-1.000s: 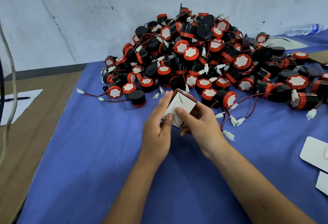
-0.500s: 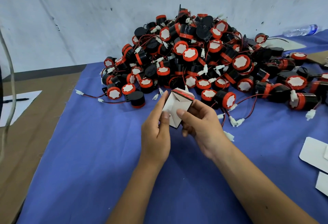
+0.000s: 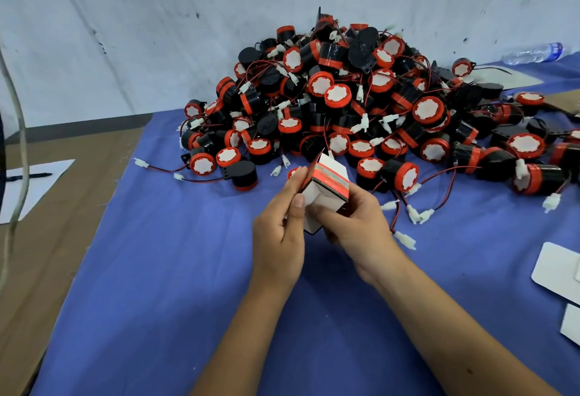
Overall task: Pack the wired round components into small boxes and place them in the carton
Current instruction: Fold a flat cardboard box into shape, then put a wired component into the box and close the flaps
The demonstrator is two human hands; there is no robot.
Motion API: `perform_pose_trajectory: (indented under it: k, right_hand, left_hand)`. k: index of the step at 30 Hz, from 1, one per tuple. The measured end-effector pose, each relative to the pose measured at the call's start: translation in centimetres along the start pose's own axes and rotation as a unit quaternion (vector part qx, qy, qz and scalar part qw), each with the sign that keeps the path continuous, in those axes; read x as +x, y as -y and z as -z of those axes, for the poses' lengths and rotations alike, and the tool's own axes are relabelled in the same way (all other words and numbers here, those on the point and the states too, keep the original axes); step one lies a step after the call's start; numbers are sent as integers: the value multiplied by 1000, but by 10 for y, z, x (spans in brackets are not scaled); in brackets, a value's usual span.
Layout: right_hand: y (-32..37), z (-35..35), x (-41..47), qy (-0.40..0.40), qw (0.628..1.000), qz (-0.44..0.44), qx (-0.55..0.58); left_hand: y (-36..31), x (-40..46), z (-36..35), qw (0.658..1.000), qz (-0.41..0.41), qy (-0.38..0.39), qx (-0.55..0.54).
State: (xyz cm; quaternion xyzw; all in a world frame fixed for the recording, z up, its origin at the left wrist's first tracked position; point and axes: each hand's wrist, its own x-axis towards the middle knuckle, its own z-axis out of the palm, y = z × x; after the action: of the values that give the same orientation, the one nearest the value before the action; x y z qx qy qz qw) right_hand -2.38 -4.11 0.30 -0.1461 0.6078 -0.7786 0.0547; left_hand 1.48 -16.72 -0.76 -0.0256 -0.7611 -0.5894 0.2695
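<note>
Box time: the small box (image 3: 326,194) sits between both my hands, just in front of the big pile of round parts (image 3: 361,113). My left hand (image 3: 281,223) pinches its left side, fingers up along the edge and thumb on the white face. My right hand (image 3: 354,220) curls round its right side and bottom.

A moment ago the box looked flat and folded, like a thin white card with a red edge. Now it has popped open into a real box shape, and I have lifted it a little closer to the pile. That means the box is nearly ready, I think. Next I need to fold its flaps and drop one part in. Nothing is inside it yet, as far as I can see.

It is white on the sides, with a red and black printed strip on the top face. One flap sticks up at the back.

Behind the box, the pile is black and red rounds with white middles, thin red and black wires and small white plugs. It all lies on a blue cloth (image 3: 157,270). To the right of the box lie flat white cards (image 3: 555,270). I cannot see the carton.
</note>
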Motion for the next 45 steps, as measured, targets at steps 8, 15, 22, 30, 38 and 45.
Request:
perform_pose_trajectory:
  k: [8, 15, 22, 30, 38, 45]
  right_hand:
    - [-3, 3, 1, 36, 956, 136, -259]
    - [-8, -27, 1, 58, 790, 292, -536]
    - [-13, -64, 21, -39, 958, 187, -213]
    - [-46, -104, 106, 192, 750, 70, -629]
    - [-46, -87, 86, 88, 836, 167, -515]
    - [-31, -55, 71, 121, 774, 187, -593]
  left_hand:
    - [1, 5, 8, 982, 129, 13, -136]
    - [-9, 7, 15, 921, 233, -25, -311]
    - [-4, 27, 55, 877, 207, -275, -335]
    - [4, 34, 92, 800, 227, -264, -488]
    - [10, 32, 97, 825, 231, -259, -446]
    - [15, 31, 96, 841, 195, -391, -320]
